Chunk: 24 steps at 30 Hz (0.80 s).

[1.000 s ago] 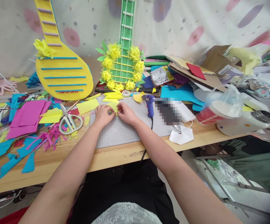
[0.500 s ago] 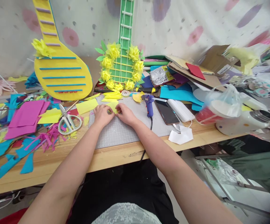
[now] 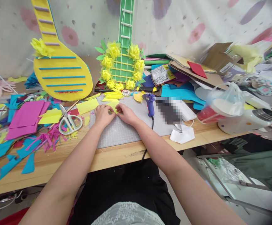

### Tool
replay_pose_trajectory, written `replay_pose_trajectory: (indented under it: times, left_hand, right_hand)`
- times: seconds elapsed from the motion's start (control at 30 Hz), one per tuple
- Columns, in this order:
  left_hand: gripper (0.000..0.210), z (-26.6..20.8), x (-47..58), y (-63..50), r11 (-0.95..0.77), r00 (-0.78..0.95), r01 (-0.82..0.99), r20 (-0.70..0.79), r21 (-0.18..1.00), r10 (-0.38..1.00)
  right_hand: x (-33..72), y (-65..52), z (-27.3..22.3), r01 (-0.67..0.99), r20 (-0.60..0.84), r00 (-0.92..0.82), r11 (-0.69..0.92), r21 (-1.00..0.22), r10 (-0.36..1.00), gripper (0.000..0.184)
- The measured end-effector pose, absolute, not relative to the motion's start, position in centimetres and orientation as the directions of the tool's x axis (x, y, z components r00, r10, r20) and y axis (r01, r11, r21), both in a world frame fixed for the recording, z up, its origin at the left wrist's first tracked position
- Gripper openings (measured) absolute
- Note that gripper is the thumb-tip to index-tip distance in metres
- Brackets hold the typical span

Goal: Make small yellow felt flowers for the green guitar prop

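Over the grey cutting mat (image 3: 117, 134), my left hand (image 3: 103, 115) and my right hand (image 3: 126, 114) meet, fingertips nearly together. Between them they pinch a piece of yellow crepe paper (image 3: 113, 105); its lower part is hidden behind the fingers. Just beyond lie more folded yellow paper strips (image 3: 113, 95) and a small white ring-shaped spool (image 3: 126, 92). A blue glue gun (image 3: 150, 104) stands to the right of my right hand. White-handled scissors (image 3: 70, 122) lie to the left of my left hand.
A yellow paper instrument (image 3: 63, 70) and a green one (image 3: 124, 67) with yellow flowers lean at the back. Magenta paper (image 3: 26, 118) and scraps cover the left. On the right are a blurred-out dark patch, a white power bank (image 3: 185, 109), a bagged cup (image 3: 217, 111) and a flask (image 3: 241, 122).
Both hands stay in nearly the same place, holding the yellow paper. The view has shifted very slightly, and the phone at right is now pixelated.
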<state>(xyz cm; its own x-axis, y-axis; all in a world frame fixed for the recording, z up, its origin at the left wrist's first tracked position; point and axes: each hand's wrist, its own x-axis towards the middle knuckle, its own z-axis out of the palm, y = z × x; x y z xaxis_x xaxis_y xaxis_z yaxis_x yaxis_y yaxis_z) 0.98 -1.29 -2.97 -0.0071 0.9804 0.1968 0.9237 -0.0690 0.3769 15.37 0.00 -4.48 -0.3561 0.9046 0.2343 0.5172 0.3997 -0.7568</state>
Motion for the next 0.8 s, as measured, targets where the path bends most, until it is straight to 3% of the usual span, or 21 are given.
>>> replay_pose_trajectory:
  times: [0.53,0.8]
  left_hand:
    - [0.012,-2.93,1.30,-1.59,-0.074,-0.019,0.911,0.220,0.405,0.975]
    - [0.013,-3.20,0.93,-1.75,-0.185,0.098,0.930,0.270,0.317,0.958]
  right_hand:
    - [15.73,-0.01,-4.24,0.467,0.196,-0.371,0.365,-0.806,0.908,0.027]
    - [15.92,0.09,-4.14,0.474,0.183,-0.385,0.363,-0.802,0.905,0.027]
